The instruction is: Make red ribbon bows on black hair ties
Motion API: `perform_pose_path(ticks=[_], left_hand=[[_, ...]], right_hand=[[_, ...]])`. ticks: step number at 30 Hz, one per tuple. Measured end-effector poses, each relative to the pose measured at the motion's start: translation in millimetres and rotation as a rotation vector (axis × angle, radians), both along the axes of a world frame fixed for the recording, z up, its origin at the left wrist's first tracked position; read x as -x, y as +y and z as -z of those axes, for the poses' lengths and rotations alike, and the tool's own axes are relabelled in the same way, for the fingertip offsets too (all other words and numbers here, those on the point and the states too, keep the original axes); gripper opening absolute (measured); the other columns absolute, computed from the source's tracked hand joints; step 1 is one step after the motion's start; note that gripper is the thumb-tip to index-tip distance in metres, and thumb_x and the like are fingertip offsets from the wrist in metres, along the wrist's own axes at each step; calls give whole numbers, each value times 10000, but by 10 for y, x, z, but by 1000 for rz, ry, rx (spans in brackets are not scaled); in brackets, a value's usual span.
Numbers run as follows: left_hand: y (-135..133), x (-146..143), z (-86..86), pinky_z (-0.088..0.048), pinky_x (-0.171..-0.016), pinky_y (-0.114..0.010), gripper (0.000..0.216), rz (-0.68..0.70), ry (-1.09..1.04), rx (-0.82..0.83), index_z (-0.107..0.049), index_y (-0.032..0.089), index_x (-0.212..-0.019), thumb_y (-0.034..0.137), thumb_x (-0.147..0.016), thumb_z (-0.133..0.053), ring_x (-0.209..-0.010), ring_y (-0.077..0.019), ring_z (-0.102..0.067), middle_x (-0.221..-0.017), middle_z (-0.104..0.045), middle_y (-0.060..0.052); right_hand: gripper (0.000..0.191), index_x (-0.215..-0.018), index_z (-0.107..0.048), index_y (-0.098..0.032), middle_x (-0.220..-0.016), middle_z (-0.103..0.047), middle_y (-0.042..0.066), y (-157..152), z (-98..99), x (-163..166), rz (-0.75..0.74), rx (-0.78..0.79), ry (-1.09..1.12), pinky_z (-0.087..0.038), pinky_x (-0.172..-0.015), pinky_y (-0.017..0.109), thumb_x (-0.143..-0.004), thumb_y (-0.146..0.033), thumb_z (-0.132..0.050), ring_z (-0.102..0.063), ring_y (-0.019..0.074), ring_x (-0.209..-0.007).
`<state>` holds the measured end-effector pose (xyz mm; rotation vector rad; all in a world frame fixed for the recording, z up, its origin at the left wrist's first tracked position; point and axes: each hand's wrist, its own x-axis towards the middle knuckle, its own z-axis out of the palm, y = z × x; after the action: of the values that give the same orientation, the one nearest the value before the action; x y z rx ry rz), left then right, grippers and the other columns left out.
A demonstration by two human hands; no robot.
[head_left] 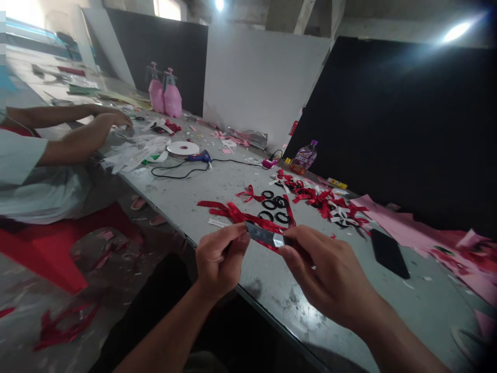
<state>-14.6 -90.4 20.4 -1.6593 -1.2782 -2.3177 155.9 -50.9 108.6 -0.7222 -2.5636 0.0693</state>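
Note:
My left hand (219,256) and my right hand (322,272) together hold a small flat dark strip with a shiny end (266,236) over the near edge of the grey table (272,280). Each hand pinches one end of it between thumb and fingers. Just behind the strip lie long red ribbon pieces (233,211) and several black rings (274,204). Further back right is a heap of red and white ribbon bows (330,203).
A black phone (389,253) lies to the right, pink paper sheets (411,228) beyond it. A glue gun (198,157) with its cable, a tape roll (182,149), two pink spray bottles (165,96) and a purple-capped bottle (304,157) stand further back. Another person's arms (77,134) work at the left.

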Motion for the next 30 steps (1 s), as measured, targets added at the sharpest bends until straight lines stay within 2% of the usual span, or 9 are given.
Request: perform_pose_path(ticks=[5, 8, 10, 12, 15, 19, 22, 26, 30], left_hand=[[-10, -46, -36, -481, -534, -188, 106, -27, 153, -68, -710, 155, -889, 114, -841, -625, -534, -100, -631, -677, -722, -12], [3, -65, -25, -481, -524, -195, 90, -37, 106, -23, -708, 155, -894, 136, -857, -628, -538, -108, -646, -690, -737, -19], [13, -64, -17, -456, -489, -191, 79, -29, 88, -1, -707, 151, -892, 160, -863, -635, -492, -96, -615, -653, -720, -9], [17, -60, -23, -436, -473, -185, 81, -27, 121, 0, -704, 144, -880, 169, -869, -628, -456, -83, -576, -607, -689, 4], [14, -63, -54, -455, -513, -191, 112, -43, 207, 7, -702, 142, -871, 143, -881, -590, -493, -94, -596, -624, -696, -7], [17, -79, -67, -457, -531, -216, 133, -50, 285, 9, -684, 145, -864, 131, -893, -555, -518, -117, -610, -650, -706, -28], [30, -76, -38, -444, -528, -232, 107, -58, 357, -9, -660, 149, -902, 135, -886, -555, -519, -128, -599, -647, -692, -25], [47, -43, 8, -445, -559, -246, 166, -1, 426, -73, -620, 144, -1024, 147, -892, -519, -544, -133, -581, -671, -676, -20], [35, -19, 17, -401, -553, -264, 202, -5, 471, -51, -617, 147, -1057, 179, -892, -507, -529, -140, -539, -627, -630, -10]], right_hand=[[283, -884, -571, -184, -665, -552, -4, 33, -30, -22, 21, 63, 22, -320, -507, 276, -1009, -376, -405, -496, 128, -550], [275, -848, -543, -197, -616, -516, -30, 43, -50, -36, 30, 119, 115, -333, -491, 257, -1012, -362, -396, -466, 108, -518], [247, -843, -543, -203, -585, -495, -47, 45, -38, -28, 42, 135, 166, -329, -462, 246, -985, -388, -464, -443, 99, -490], [185, -871, -576, -206, -590, -528, -49, 42, 0, -11, 61, 99, 201, -347, -458, 242, -926, -382, -578, -468, 101, -495], [78, -934, -638, -214, -718, -669, -20, 31, 73, 9, 39, 4, 253, -428, -523, 243, -859, -232, -650, -584, 114, -579], [170, -987, -670, -211, -864, -759, 3, 19, 114, 6, -54, -49, 264, -516, -650, 258, -844, -133, -620, -703, 143, -731], [151, -988, -678, -199, -847, -766, 15, 13, 110, 2, -60, -127, 219, -517, -628, 267, -874, -150, -591, -713, 154, -709], [131, -974, -688, -186, -761, -744, 14, -7, 113, 12, -64, -235, 198, -478, -574, 266, -907, -163, -578, -672, 141, -611], [108, -909, -681, -183, -703, -717, 2, -25, 116, 18, -45, -282, 186, -456, -568, 265, -904, -160, -576, -643, 132, -575]])
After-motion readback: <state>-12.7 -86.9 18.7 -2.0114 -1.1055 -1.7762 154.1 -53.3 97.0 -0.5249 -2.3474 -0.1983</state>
